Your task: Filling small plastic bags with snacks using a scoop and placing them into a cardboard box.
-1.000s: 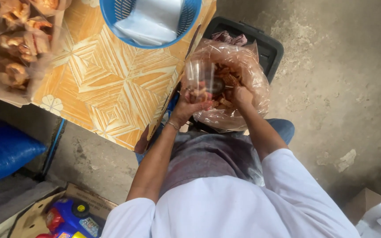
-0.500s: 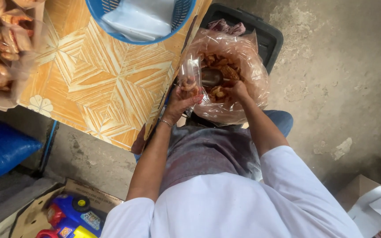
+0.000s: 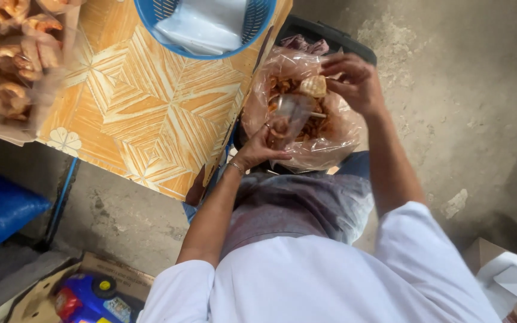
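At the table's edge, seen from above:
Left hand: the left hand (image 3: 257, 149) sits near the centre of the view, fingers curled shut around the lower end of a small clear bag (image 3: 287, 116), holding its mouth up toward one o'clock.
Right hand: the right hand (image 3: 354, 81), at about one o'clock from the left hand, is partly closed, fingertips pinching a pale fried snack piece (image 3: 313, 86) just above the small bag's mouth.
Large bag: a big clear plastic bag of brown fried snacks (image 3: 324, 134) lies open under both hands, resting in a dark crate (image 3: 336, 42) on the floor; both hands are inside its opening.
Table: an orange patterned tabletop (image 3: 145, 113) spreads at ten o'clock from the hands, its edge just beside the large bag.
Basket: a blue plastic basket (image 3: 258, 24) with clear bags in it sits at twelve o'clock on the table.
Packed snacks: filled bags of snacks (image 3: 13, 66) lie at the far left, at nine to ten o'clock.
Floor: a cardboard box (image 3: 43, 293) holding a blue toy car (image 3: 91, 299) lies at seven o'clock.
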